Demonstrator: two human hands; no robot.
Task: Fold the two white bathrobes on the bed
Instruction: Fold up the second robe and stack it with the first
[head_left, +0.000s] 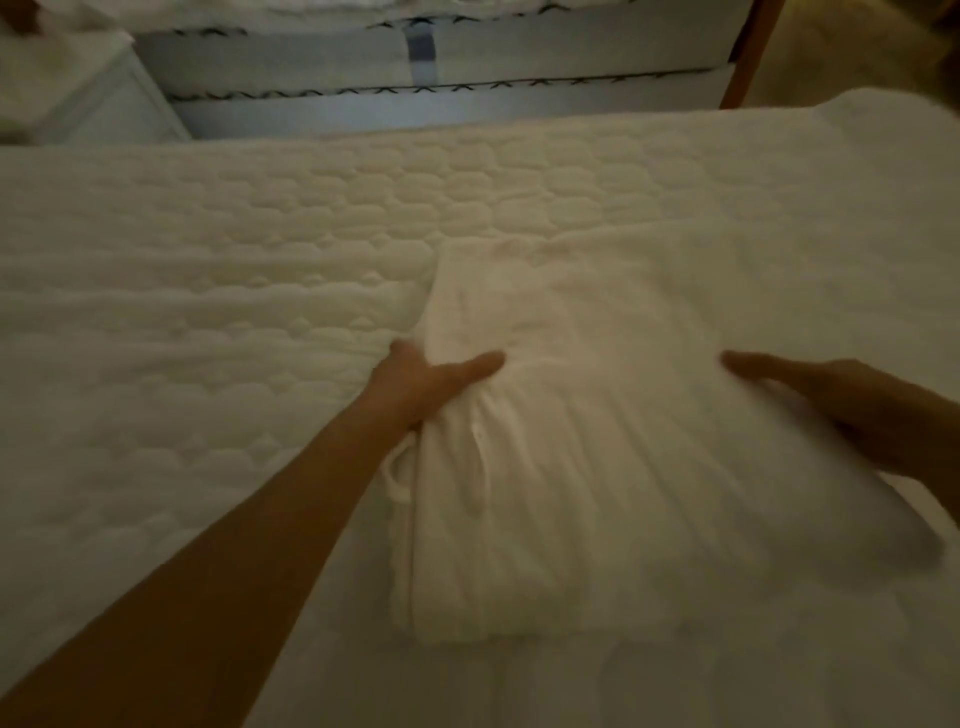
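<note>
Quilted bed (208, 270) spreads leftward; left hand (421, 384) grips folded bathrobe (597, 441) edge, right hand (841, 405) lies flat.

Quilted white bed (208, 291) — folded white bathrobe (597, 441) lying flat on it, right of centre
</note>
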